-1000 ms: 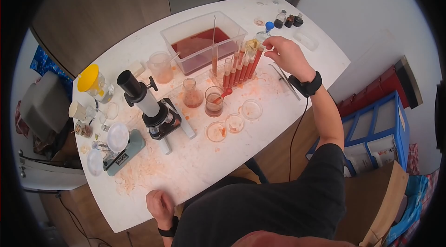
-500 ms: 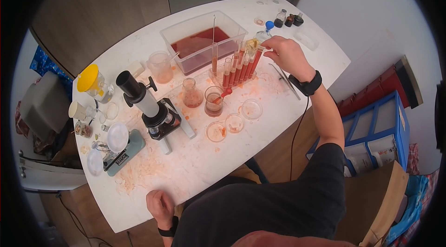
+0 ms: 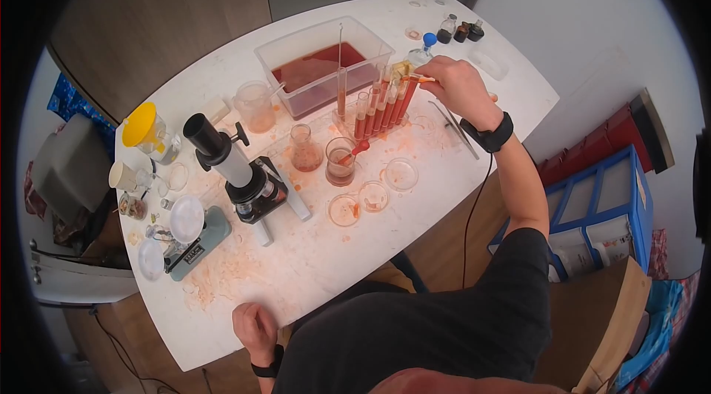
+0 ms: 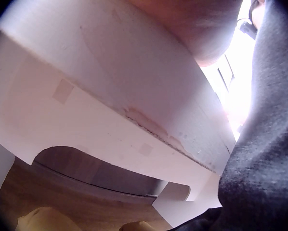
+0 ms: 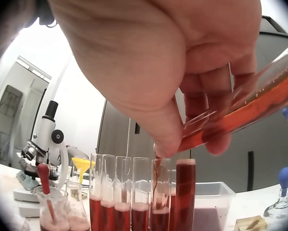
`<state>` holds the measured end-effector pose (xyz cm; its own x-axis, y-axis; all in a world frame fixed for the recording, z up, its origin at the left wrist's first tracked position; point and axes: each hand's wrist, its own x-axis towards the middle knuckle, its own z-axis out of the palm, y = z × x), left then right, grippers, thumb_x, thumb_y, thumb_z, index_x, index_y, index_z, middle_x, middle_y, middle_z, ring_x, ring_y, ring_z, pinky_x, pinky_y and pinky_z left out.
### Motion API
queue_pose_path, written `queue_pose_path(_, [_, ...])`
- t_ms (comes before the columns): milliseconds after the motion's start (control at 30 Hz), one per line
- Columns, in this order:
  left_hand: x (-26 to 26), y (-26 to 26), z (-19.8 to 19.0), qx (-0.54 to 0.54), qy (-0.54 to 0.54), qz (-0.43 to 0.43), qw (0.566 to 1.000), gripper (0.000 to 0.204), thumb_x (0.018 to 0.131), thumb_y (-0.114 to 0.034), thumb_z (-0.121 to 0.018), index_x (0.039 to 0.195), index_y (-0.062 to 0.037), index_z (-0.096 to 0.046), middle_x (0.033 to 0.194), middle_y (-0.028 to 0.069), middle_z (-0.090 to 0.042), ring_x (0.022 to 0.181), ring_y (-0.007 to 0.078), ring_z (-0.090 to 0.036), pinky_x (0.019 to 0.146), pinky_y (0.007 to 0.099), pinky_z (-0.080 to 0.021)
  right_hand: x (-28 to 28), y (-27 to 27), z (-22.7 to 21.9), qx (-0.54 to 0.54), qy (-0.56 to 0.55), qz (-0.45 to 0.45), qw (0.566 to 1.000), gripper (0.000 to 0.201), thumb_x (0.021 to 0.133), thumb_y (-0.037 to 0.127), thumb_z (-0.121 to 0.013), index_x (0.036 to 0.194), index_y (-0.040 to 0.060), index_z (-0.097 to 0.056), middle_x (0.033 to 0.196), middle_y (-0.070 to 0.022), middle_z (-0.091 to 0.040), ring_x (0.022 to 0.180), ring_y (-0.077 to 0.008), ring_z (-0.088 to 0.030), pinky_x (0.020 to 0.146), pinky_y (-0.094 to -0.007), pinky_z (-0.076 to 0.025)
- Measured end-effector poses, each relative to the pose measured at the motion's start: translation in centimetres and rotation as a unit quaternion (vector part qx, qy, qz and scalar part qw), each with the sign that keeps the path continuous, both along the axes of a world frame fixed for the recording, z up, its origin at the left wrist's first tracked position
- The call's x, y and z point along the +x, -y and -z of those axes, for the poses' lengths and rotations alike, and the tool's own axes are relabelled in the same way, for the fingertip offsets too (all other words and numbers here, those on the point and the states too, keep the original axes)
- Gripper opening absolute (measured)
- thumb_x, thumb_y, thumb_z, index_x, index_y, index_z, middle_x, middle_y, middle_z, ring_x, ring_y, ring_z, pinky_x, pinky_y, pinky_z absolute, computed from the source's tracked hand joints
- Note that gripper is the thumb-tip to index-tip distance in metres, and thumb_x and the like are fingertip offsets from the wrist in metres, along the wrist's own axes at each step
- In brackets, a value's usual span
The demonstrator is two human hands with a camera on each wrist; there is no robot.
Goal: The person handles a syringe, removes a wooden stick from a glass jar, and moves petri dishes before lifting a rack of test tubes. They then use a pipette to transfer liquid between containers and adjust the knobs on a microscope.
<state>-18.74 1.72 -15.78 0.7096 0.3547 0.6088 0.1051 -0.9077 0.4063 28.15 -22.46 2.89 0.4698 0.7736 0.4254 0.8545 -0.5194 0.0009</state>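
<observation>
My right hand (image 3: 461, 90) is above the far right end of a row of test tubes. In the right wrist view its fingers and thumb grip a tilted glass test tube (image 5: 264, 98) of red-orange liquid, its mouth end low by the thumb. Just below stand several upright test tubes (image 5: 140, 207) part-filled with red liquid, one fuller than the others. A thin dark red streak runs down inside one of them (image 5: 160, 190). My left hand (image 3: 255, 326) rests at the table's front edge, fingers loosely curled, holding nothing.
Behind the tubes sits a clear plastic tub (image 3: 326, 72) of red liquid. A beaker (image 3: 341, 163) with a red-bulbed dropper, a flask (image 3: 306, 149) and petri dishes (image 3: 401, 174) stand in front. Tweezers (image 3: 455, 129) lie on the right, a microscope (image 3: 244, 172) and balance (image 3: 198, 242) on the left.
My right hand has turned slightly over the tubes, and orange liquid now shows by its fingertips in the head view. The left hand has stayed in place.
</observation>
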Motion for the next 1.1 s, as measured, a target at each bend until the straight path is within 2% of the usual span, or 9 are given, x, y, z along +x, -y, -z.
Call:
queue_pose_path(400, [0.1, 0.0, -0.1, -0.003, 0.000, 0.003, 1.000, 0.024, 0.074, 0.013, -0.059, 0.094, 0.0002, -0.054, 0.084, 0.0174, -0.059, 0.074, 0.0357, -0.057, 0.066, 0.0417, -0.048, -0.2, 0.2, 0.4, 0.023, -0.030, 0.021, 0.999, 0.023, 0.082, 0.011, -0.069, 0.105, 0.0057, -0.067, 0.095, -0.0101, -0.066, 0.084, -0.0266, -0.064, 0.071, -0.0348, -0.052])
queue_pose_path(600, [0.1, 0.0, -0.1, -0.001, 0.001, 0.005, 1.000, 0.025, 0.074, 0.013, -0.059, 0.095, 0.0001, -0.054, 0.085, 0.0172, -0.059, 0.074, 0.0355, -0.057, 0.066, 0.0417, -0.047, -0.7, -0.1, -0.2, 0.036, -0.044, 0.004, 0.998, 0.022, 0.082, 0.011, -0.069, 0.104, 0.0051, -0.067, 0.096, -0.0107, -0.066, 0.084, -0.0266, -0.065, 0.071, -0.0348, -0.052])
queue_pose_path(1100, [0.0, 0.1, 0.0, -0.014, 0.012, -0.004, 1.000, 0.021, 0.077, 0.012, -0.058, 0.093, -0.0004, -0.055, 0.084, 0.0172, -0.059, 0.075, 0.0347, -0.057, 0.068, 0.0400, -0.047, -1.5, -1.1, -0.5, -0.002, 0.026, -0.018, 0.999, 0.020, 0.079, 0.014, -0.071, 0.098, 0.0082, -0.070, 0.091, -0.0088, -0.065, 0.076, -0.0283, -0.064, 0.068, -0.0368, -0.050])
